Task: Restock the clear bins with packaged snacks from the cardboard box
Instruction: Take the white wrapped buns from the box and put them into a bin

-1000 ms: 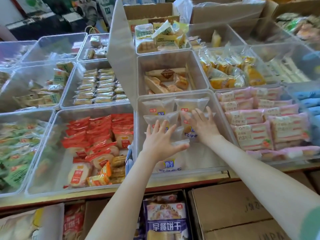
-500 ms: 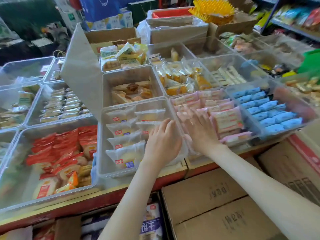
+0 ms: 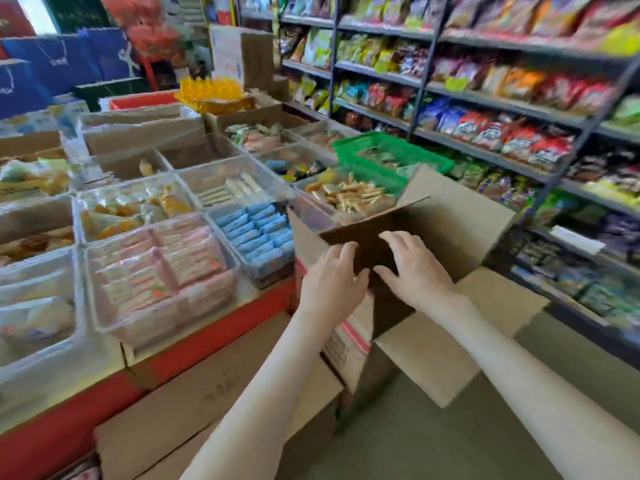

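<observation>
Your left hand (image 3: 330, 278) and right hand (image 3: 414, 271) hover spread and empty over the open cardboard box (image 3: 450, 230); reach deep and grip softly.

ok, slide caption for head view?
Left hand and right hand hover over an open brown cardboard box beside clear plastic snack bins.

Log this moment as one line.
step: hands at box opening | left hand: open, empty | right hand: open, empty | bins: left of box
</observation>
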